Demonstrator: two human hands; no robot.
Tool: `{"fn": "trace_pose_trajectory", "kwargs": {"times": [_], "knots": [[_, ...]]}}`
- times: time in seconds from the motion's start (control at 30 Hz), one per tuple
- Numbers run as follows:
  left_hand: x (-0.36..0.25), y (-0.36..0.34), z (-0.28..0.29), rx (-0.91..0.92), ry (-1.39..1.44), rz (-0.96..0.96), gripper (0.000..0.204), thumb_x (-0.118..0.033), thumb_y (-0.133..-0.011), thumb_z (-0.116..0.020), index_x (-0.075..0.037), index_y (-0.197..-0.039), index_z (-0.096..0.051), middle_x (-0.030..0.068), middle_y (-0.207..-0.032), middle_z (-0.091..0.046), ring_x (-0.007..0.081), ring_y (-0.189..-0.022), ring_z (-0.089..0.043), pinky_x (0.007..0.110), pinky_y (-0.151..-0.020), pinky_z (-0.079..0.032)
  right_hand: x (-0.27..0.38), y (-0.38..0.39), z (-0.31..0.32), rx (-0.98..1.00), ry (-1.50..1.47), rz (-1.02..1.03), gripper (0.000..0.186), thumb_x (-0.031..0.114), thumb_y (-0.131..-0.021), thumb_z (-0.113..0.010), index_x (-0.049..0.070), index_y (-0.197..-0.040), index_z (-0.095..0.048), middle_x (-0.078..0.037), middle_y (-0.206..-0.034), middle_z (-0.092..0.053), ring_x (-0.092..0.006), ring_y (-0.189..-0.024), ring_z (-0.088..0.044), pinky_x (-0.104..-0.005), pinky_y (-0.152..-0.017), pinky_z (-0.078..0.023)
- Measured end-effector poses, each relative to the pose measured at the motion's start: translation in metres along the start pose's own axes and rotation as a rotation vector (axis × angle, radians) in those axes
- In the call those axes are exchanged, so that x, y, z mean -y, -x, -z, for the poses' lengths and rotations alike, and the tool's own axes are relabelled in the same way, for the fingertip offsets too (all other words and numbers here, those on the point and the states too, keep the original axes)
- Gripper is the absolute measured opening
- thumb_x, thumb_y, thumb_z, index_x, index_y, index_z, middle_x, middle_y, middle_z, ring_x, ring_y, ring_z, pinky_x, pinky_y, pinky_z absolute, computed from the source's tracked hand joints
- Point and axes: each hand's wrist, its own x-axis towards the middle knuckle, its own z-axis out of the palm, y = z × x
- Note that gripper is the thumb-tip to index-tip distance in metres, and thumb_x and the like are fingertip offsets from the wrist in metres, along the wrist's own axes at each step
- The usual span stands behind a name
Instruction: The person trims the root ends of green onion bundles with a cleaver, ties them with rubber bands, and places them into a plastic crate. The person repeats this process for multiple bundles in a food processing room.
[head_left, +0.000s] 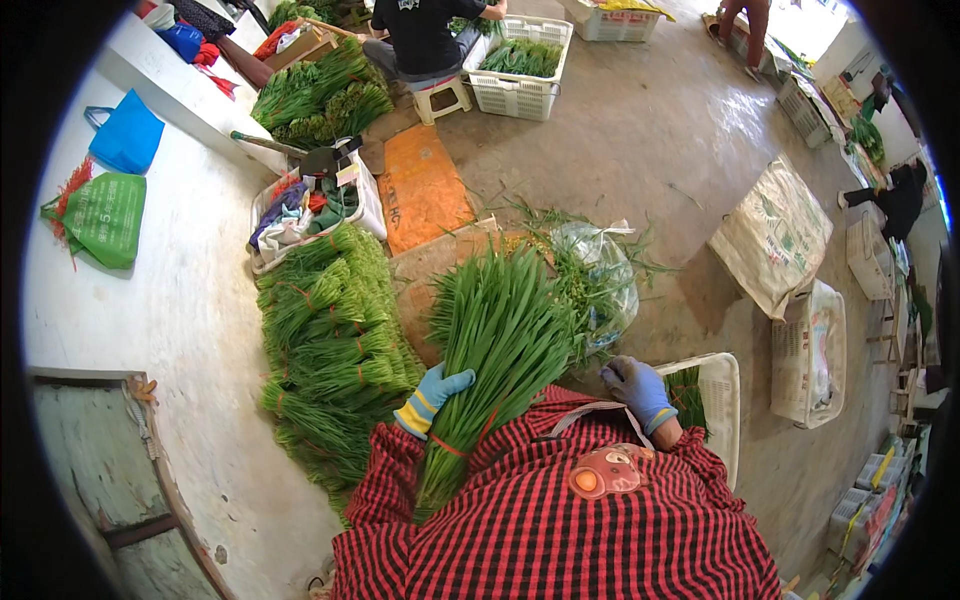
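A large bunch of green garlic chives (505,315) lies upright against my lap, its leaf tips fanned away from me. My left hand (437,397), in a blue and yellow glove, wraps round its left side, just above a red band (447,446). To the right of the bunch is my right hand (640,391), in a greyish-blue glove, apart from the leaves. Its fingers are curled inward, and what lies inside them is hidden. Beside that hand, banded chives (686,398) lie in a white crate (722,385), partly covered by my checked sleeve.
Banded chive bundles (325,355) are piled at my left, below a crate of cloths (372,208). Loose leaves and a clear plastic bag (615,285) lie ahead. A woven sack (775,238) and white basket (808,365) stand right. Another person (425,40) sits on a stool ahead.
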Motion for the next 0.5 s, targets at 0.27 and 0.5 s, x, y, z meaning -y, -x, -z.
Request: {"fn": "trace_pose_trajectory", "kwargs": {"times": [0.27,0.5], "knots": [[-0.014,0.005,-0.009,-0.135,-0.212,-0.135,0.058,-0.023,-0.086,-0.078,0.005,-0.13,-0.054,0.0109,-0.116,-0.067,0.0193,-0.099,-0.065,0.033,-0.09,-0.052,0.002,0.003,-0.008,-0.066,-0.113,0.061,0.028,0.034,-0.091,-0.062,0.006,-0.087,-0.064,-0.019,-0.081,-0.064,-0.0404,-0.077,-0.063,-0.0491,-0.067,-0.049],[-0.006,0.004,-0.004,-0.086,-0.422,-0.28,0.06,-0.029,-0.085,-0.077,0.003,-0.131,-0.056,0.0105,-0.12,-0.067,0.0212,-0.104,-0.063,0.036,-0.095,-0.05,-0.029,0.002,-0.035,-0.106,-0.187,0.171,0.026,0.029,-0.086,-0.067,0.004,-0.082,-0.064,-0.022,-0.073,-0.062,-0.0399,-0.068,-0.062,-0.0475,-0.061,-0.048]]}}
